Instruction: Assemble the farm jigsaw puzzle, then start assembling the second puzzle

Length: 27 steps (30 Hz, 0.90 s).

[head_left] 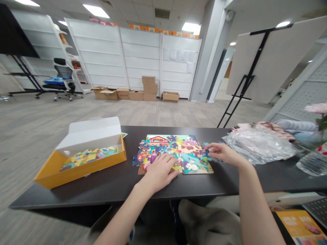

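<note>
A jigsaw puzzle [189, 149] on the counter [114, 186] is partly covered by the left hand [161, 170], laid flat, fingers extended. At the puzzle's right edge, whether anything is gripped by the right hand [222, 153] cannot be told. Left of both hands, a yellow box [84, 173] is set.

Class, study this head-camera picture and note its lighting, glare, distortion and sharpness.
Head view: the bright white ceiling lights burn out to plain patches; same view, the crinkled clear plastic bag shows bright glints; also head view, wide-angle stretch seemingly tilts the large pale board at right; head view again, fine printed detail on the multicoloured jigsaw puzzle looks soft.
</note>
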Available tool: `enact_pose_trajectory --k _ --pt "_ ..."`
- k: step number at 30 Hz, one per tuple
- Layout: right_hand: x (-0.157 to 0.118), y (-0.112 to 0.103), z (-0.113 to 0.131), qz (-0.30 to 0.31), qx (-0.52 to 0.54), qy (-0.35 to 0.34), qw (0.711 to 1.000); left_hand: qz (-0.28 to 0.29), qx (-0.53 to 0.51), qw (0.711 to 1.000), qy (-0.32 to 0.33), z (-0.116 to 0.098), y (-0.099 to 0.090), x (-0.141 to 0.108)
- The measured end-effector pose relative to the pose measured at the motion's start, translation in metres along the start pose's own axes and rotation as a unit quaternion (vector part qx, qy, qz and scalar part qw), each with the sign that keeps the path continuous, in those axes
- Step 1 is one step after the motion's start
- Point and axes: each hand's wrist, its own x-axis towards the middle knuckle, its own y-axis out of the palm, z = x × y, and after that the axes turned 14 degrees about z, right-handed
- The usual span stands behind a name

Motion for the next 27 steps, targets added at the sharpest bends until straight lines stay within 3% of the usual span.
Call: enact_pose_trajectory --k 14,21,27 --pt "0.015 0.007 -0.022 -0.015 -0.052 0.037 0.998 0.01 0.033 0.999 -0.005 -0.001 0.008 0.004" --pt "0.015 0.01 -0.008 -0.027 -0.118 0.034 0.992 0.007 0.035 0.999 -0.004 -0.001 0.008 0.005" --pt "0.025 0.02 0.003 0.034 -0.127 0.055 0.99 0.005 0.035 0.999 0.0 -0.001 0.007 0.004"
